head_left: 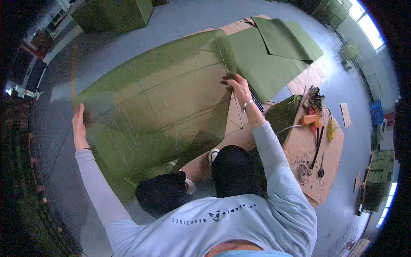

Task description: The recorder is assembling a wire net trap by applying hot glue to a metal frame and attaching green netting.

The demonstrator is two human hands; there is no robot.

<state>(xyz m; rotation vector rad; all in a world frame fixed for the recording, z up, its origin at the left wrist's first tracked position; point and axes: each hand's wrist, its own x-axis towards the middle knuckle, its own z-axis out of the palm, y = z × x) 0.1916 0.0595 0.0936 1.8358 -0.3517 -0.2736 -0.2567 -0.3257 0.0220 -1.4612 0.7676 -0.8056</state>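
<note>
A large green fabric-covered panel [171,90] tilts in front of me, with thin wire lines and a tan middle section showing. My left hand [79,127] holds its left edge, the fingers straight and close together; the thumb is hard to make out. At the upper right edge, my right hand [239,88] is closed on the panel, its fingertips dark. A thin metal rod [236,109] slants down below that hand. Beneath the panel's lower edge are my knees and shoes.
Green sheets [274,55] lie on cardboard at the far right. Close to my right arm, a cardboard-topped surface [295,147] carries an orange-handled tool [309,119], a yellow object [332,129], black strips and dark scraps. A large green box [113,17] stands at the far left.
</note>
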